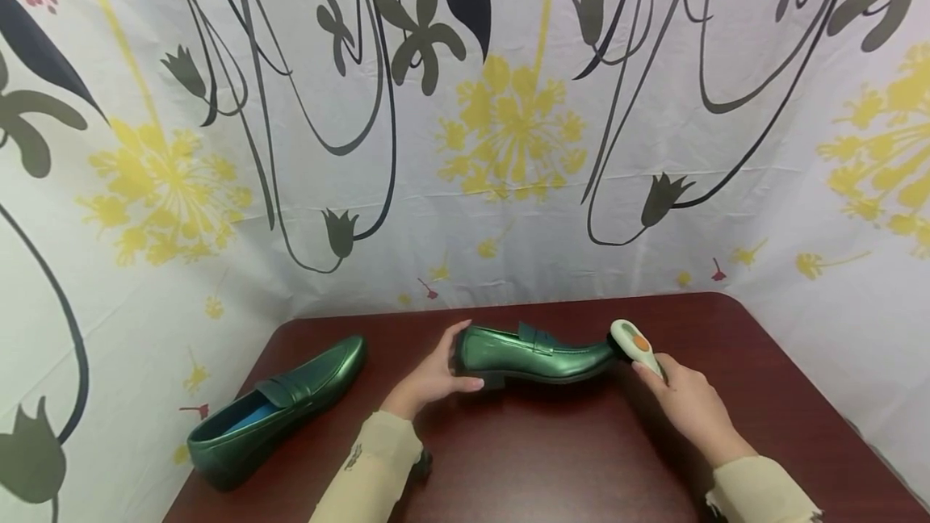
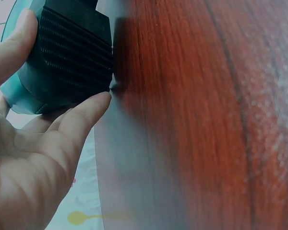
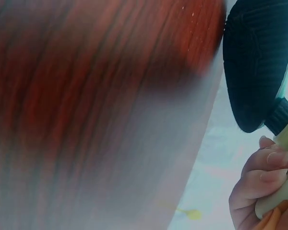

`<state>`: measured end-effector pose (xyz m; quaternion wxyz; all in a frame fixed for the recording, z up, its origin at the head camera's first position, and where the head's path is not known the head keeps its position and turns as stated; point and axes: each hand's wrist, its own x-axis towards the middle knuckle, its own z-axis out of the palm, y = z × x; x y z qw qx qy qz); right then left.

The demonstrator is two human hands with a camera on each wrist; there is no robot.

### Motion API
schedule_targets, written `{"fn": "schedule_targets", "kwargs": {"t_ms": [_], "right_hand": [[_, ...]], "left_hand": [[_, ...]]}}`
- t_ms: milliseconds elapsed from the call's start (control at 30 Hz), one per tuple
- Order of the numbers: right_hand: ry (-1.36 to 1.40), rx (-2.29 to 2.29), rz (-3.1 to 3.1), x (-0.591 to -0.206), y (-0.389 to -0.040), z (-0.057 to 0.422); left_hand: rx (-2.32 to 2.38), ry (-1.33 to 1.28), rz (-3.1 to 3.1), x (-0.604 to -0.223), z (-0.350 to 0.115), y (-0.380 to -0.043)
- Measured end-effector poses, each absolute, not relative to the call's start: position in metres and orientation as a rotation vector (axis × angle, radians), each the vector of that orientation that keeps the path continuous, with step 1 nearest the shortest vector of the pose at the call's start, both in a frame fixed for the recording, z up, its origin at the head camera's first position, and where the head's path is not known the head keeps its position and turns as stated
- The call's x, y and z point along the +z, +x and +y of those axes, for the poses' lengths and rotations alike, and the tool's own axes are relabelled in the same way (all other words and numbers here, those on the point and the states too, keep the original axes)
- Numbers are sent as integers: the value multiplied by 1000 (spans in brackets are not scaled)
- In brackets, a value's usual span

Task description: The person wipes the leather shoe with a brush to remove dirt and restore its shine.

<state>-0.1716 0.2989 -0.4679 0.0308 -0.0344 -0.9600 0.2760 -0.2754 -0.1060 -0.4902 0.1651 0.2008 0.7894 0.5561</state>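
A shiny green loafer (image 1: 508, 353) is held sideways over the table, toe to the right. My left hand (image 1: 434, 374) grips it round the heel; the left wrist view shows the ridged black heel block (image 2: 77, 52) between thumb and fingers. In my right hand (image 1: 690, 406) is a pale brush (image 1: 630, 339) with an orange button, gripped by its handle. Its dark bristles (image 3: 278, 117) are right at the loafer's toe. From the right wrist the black sole (image 3: 259, 57) shows, tilted up from the table.
A second green loafer (image 1: 279, 410) with a blue insole stands at the left of the dark red wooden table (image 1: 552, 458). Partly behind the left sleeve (image 1: 378, 466) is a small dark object (image 1: 421, 466). A patterned white curtain (image 1: 465, 248) hangs behind the table.
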Motion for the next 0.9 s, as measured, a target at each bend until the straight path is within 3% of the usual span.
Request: {"fn": "schedule_targets", "kwargs": {"t_ms": [900], "right_hand": [[-155,992,-2928,-476,-182,311]], "left_hand": [[1593,572,2240,-488,-105,-274]]}}
